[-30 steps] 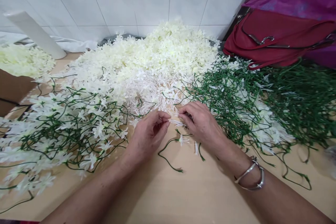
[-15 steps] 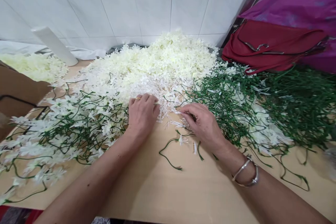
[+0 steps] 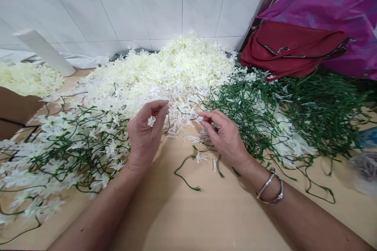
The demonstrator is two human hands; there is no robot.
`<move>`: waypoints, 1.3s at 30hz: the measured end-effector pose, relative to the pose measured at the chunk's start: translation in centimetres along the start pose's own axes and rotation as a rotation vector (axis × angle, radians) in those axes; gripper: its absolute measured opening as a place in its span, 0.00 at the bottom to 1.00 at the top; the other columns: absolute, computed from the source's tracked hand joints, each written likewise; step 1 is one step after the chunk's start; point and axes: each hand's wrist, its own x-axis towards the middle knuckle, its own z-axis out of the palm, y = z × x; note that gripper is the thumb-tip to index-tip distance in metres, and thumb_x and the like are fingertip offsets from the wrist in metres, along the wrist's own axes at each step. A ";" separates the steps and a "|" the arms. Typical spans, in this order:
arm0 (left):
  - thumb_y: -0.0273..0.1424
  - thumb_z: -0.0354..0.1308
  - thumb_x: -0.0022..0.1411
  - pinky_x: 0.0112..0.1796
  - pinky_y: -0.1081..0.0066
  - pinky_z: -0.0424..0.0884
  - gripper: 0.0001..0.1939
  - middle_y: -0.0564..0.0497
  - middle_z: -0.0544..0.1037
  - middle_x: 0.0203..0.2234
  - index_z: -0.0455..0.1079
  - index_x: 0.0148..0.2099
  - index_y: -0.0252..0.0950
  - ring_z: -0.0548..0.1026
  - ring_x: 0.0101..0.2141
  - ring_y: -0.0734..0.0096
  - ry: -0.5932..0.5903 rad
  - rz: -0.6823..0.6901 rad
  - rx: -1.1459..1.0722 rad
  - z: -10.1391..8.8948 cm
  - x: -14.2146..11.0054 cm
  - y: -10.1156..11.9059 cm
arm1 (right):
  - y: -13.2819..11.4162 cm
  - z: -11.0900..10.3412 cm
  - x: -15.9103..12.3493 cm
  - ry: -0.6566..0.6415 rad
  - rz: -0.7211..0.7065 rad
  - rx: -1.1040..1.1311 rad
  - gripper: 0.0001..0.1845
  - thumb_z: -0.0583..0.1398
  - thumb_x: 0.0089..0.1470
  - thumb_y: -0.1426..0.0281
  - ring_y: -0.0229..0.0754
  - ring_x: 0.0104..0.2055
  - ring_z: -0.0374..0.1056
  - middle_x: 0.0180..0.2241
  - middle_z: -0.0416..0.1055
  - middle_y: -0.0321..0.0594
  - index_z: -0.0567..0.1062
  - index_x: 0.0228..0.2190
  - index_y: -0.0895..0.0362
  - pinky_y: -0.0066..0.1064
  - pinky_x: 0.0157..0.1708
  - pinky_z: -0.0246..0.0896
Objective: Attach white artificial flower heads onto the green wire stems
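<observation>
My left hand (image 3: 147,133) is raised over the left side of the white stamens, thumb and forefinger pinched together; what sits between the tips is too small to make out. A thin green stem hangs just behind that thumb. To the right, my right hand (image 3: 225,135) is also closed in a pinch, pointing toward the left hand; I cannot make out what it grips. Between and behind the hands lie loose white stamens (image 3: 179,119). On the table in front, one artificial flower on a curved green stem (image 3: 185,175) lies beside a small white stamen bundle (image 3: 214,164).
White flowers on green stems (image 3: 70,145) spread at left. Pale yellow-white petals (image 3: 182,60) are heaped against the tiled wall (image 3: 159,4). Green stems (image 3: 321,113) pile up at right, below a red handbag (image 3: 294,45) and purple bag (image 3: 338,0). A white roll (image 3: 45,53) leans at back left.
My left hand has lifted from the stamens and turned, so its thumb side now faces me with the fingertips together. The right hand stays pinched in nearly the same place. The view has shifted slightly.
</observation>
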 end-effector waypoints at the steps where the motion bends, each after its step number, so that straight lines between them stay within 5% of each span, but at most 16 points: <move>1: 0.34 0.63 0.70 0.45 0.67 0.77 0.06 0.51 0.84 0.39 0.79 0.47 0.40 0.81 0.37 0.70 -0.026 -0.080 -0.097 0.1 -0.2 0.2 | -0.1 0.0 0.0 0.006 0.012 0.007 0.12 0.60 0.65 0.74 0.45 0.44 0.76 0.42 0.79 0.43 0.80 0.47 0.54 0.39 0.47 0.70; 12: 0.36 0.73 0.61 0.46 0.70 0.80 0.13 0.48 0.87 0.40 0.77 0.45 0.37 0.86 0.39 0.68 -0.336 -0.858 -0.920 1.7 -2.2 1.2 | -0.7 -0.5 0.2 0.055 0.055 0.029 0.04 0.60 0.64 0.73 0.43 0.40 0.73 0.37 0.76 0.39 0.76 0.39 0.53 0.36 0.44 0.69; 19: 0.26 0.68 0.66 0.50 0.68 0.81 0.04 0.46 0.88 0.41 0.75 0.40 0.36 0.87 0.41 0.68 -0.261 -1.147 -1.078 1.8 -2.2 1.0 | -1.6 -1.2 0.2 0.130 0.095 0.091 0.04 0.61 0.66 0.70 0.45 0.44 0.77 0.41 0.81 0.40 0.77 0.42 0.52 0.40 0.49 0.71; 25: 0.30 0.67 0.67 0.56 0.65 0.79 0.06 0.46 0.86 0.46 0.79 0.46 0.37 0.86 0.45 0.66 -0.328 -1.065 -1.031 2.0 -2.7 0.6 | -3.5 -0.7 -0.5 0.074 0.029 0.294 0.05 0.66 0.61 0.74 0.45 0.45 0.77 0.39 0.80 0.39 0.79 0.36 0.51 0.41 0.49 0.72; 39: 0.35 0.73 0.61 0.57 0.62 0.77 0.08 0.50 0.85 0.40 0.82 0.41 0.38 0.84 0.43 0.67 -0.425 -0.907 -0.971 2.6 -3.5 1.2 | -3.4 0.2 -1.1 0.100 -0.010 0.047 0.06 0.65 0.61 0.75 0.46 0.44 0.74 0.40 0.74 0.40 0.80 0.35 0.51 0.42 0.47 0.71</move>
